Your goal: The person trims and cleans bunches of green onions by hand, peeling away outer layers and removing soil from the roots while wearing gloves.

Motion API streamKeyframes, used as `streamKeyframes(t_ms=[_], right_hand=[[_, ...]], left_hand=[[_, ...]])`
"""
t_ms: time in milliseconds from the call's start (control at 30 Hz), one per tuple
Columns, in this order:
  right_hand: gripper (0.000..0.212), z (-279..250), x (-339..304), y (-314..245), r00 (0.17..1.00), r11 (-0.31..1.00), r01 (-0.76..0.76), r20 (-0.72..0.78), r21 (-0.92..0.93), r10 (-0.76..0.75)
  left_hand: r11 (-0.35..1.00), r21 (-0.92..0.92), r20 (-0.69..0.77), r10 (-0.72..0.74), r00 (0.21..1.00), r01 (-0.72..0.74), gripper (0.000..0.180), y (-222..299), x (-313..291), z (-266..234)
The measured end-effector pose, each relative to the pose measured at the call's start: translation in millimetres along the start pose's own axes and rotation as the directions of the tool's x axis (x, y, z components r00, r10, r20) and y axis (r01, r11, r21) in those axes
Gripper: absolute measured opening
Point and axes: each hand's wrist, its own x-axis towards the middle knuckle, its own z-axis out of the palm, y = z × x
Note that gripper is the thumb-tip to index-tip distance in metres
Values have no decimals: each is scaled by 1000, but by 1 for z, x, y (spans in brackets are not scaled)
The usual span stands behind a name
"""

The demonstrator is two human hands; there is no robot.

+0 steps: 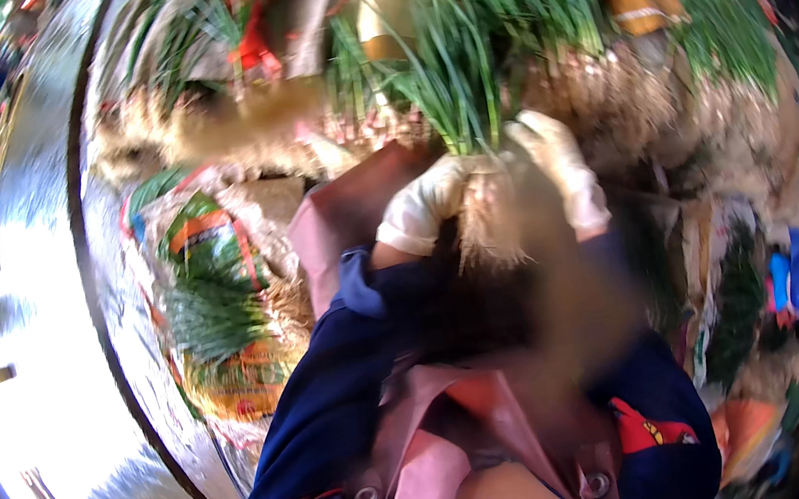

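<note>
Green, long-leaved scallion bunch w/ pale straw-coloured root tuft (476,138) is held up in front of the person, roughly centre of view, roots hanging down, leaves fanning toward the top edge. Left hand in cream rubber glove (424,208) is closed around the bunch at the neck, just above the roots, on its left side. Right hand in cream rubber glove (561,173) is wrapped on the right side of the same neck, fingers curled over it. Both hands touch the bunch; picture is motion-blurred, so exact finger placement can't be told.

Judgement on the step in hand: grip looks sound if both hands stay at the neck, where stalks are firmest; squeezing higher up would likely bruise leaves. Keep roots pointing down, away from the apron, so soil drops clear.

Surroundings: heaped pile of more scallions w/ tangled roots (660,84) lies beyond the hands, toward the upper right. Printed green-and-orange plastic sack stuffed w/ greens (215,304) sits to the left, beside a wet grey concrete kerb (126,316).

Count: gloved hands 2; held bunch 1; sack 1; loose pile 1, stalks too blurred to count.
</note>
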Motion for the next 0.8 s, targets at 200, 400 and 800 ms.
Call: streamKeyframes(t_ms=[200, 400, 800], right_hand=[[25, -7, 8, 26, 906, 713, -287, -60, 640, 418], [43, -71, -33, 38, 657, 395, -231, 157, -889, 737], [22, -29, 37, -21, 976, 672, -219, -149, -707, 160]], left_hand=[[991, -131, -22, 6, 1000, -8, 12, 14, -22, 15], [913, -319, 383, 371, 846, -256, 31, 1, -33, 8], [920, -232, -31, 319, 947, -317, 41, 17, -28, 6]])
